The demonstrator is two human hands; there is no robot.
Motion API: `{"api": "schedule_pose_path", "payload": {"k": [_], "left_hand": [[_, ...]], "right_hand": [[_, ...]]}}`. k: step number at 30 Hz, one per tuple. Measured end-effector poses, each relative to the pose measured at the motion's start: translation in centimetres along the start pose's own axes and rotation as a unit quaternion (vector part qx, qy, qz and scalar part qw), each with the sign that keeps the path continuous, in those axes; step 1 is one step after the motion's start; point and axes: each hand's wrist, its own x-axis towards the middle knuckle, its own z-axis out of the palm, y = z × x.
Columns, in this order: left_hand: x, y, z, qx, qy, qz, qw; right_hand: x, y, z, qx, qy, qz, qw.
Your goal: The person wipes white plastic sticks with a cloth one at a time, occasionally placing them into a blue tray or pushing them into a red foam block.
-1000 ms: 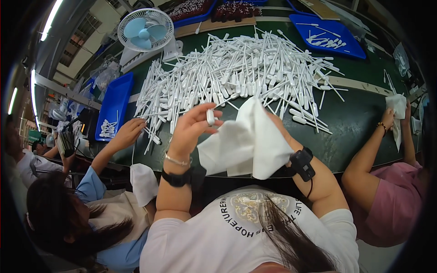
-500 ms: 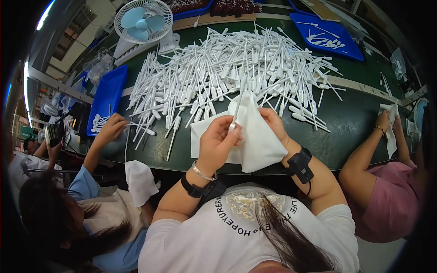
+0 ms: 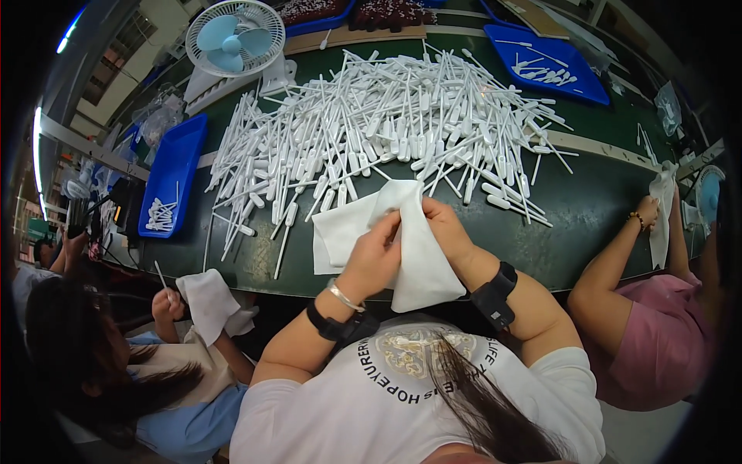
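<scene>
White cloth (image 3: 423, 271), held up in the near middle, above the near edge of the green table (image 3: 518, 243). Gripped in the closed fingers of the left hand (image 3: 377, 257) and, at its right side, in the curled, partly hidden fingers of the right hand (image 3: 448, 232). Cannot tell what lies within the folds. Beyond, heaped white droppers (image 3: 402, 127); blue trays left (image 3: 176, 158) and far right (image 3: 589, 83).

Downward head view (fisheye) over green table (image 3: 541, 243)
</scene>
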Motion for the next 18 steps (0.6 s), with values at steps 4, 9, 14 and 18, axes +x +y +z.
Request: {"api": "schedule_pose_path", "payload": {"k": [4,9,14,18], "left_hand": [[0.2,-0.5,-0.9,-0.433,-0.071,-0.192,0.878],[-0.4,-0.6,-1.7,-0.441,-0.156,-0.227,0.854],[-0.5,-0.8,-2.7,-0.463,-0.230,-0.270,0.812],[-0.8,-1.0,-2.5,-0.451,-0.236,-0.278,0.814]], "right_hand": [[-0.6,-1.1,0.2,-0.062,0.039,0.025,0.997],[-0.7,-2.6,-0.6,0.108,0.004,-0.014,0.994],[-0.9,-3.3,-0.6,0.185,-0.068,0.015,0.980],[-1.0,-2.9,-0.7,0.218,-0.110,0.036,0.969]]}}
